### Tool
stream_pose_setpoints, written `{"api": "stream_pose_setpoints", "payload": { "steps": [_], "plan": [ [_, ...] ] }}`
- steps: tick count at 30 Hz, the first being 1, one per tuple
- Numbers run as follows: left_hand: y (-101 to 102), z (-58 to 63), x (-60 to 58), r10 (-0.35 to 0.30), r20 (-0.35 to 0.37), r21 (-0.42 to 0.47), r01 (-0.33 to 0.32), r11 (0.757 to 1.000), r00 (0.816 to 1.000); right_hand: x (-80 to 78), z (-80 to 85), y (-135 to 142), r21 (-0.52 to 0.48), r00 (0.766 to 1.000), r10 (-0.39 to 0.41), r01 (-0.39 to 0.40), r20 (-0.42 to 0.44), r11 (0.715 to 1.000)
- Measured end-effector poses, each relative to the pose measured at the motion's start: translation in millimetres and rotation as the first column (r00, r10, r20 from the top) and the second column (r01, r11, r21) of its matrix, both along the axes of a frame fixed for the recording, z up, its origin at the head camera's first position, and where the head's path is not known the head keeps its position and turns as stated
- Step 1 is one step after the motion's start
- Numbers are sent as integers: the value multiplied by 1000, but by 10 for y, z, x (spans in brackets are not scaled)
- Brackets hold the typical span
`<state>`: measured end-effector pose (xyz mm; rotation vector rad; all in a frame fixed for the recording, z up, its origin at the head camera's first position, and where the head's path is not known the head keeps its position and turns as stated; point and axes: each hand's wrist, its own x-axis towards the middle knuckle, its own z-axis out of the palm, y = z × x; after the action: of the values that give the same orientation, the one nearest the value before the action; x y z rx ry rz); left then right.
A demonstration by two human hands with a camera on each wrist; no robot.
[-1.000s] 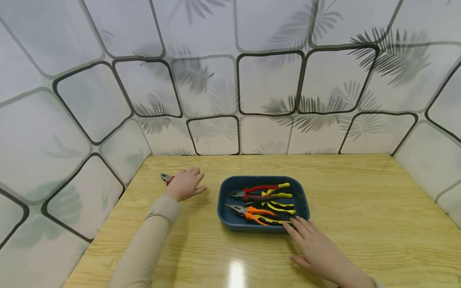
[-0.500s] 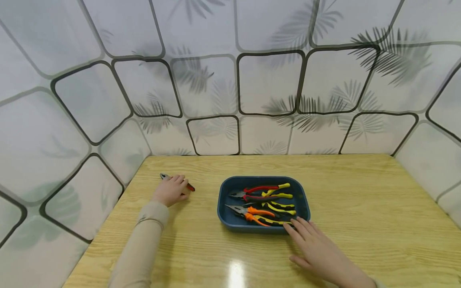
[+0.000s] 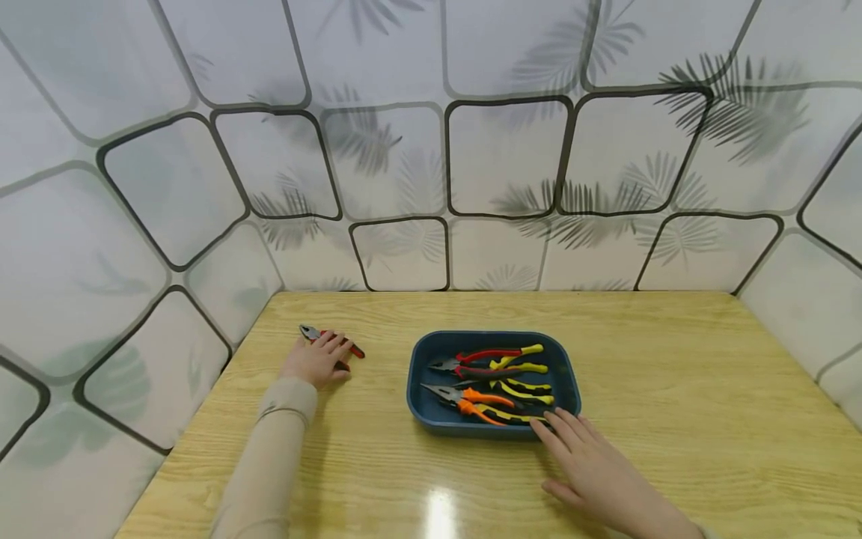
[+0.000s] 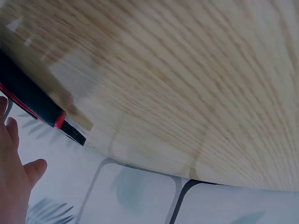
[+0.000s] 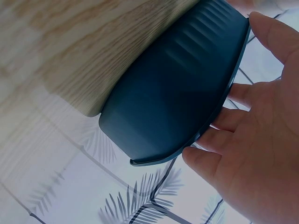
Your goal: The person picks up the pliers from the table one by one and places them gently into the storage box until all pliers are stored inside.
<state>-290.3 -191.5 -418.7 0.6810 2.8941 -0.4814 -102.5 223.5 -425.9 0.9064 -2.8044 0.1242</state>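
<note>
A pair of pliers (image 3: 353, 349) with red-and-black handles lies on the table at the left, its metal head pointing to the far left. My left hand (image 3: 315, 362) is over its near side, fingers stretched across the handles. In the left wrist view the thumb stands apart from the pliers (image 4: 35, 91); whether the fingertips touch them is hard to tell. A dark blue tray (image 3: 471, 428) in the middle holds several pliers with red, yellow and orange handles. My right hand (image 3: 595, 468) rests its straight fingertips on the tray's near right rim, which the right wrist view also shows.
The wooden table (image 3: 673, 359) reaches back to a wall covering (image 3: 505, 157) with a leaf and rounded-square pattern. More of that covering closes off the left and right sides. A light glare lies on the table's near part.
My left hand has drawn back to the left and down, uncovering the red handles; its fingers look straighter than half a second ago. Pliers, tray and right hand stay in place.
</note>
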Motion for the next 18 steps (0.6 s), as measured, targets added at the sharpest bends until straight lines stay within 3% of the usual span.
{"api": "stream_pose_setpoints", "payload": {
  "steps": [11, 18],
  "plan": [
    [59, -58, -88, 23, 21, 14, -24, 1000, 1000, 0, -7, -1, -2, 1000, -8, 8, 7, 1000],
    [97, -77, -82, -28, -31, 122, 32, 992, 999, 0, -3, -4, 0, 1000, -11, 11, 24, 1000]
  ]
}}
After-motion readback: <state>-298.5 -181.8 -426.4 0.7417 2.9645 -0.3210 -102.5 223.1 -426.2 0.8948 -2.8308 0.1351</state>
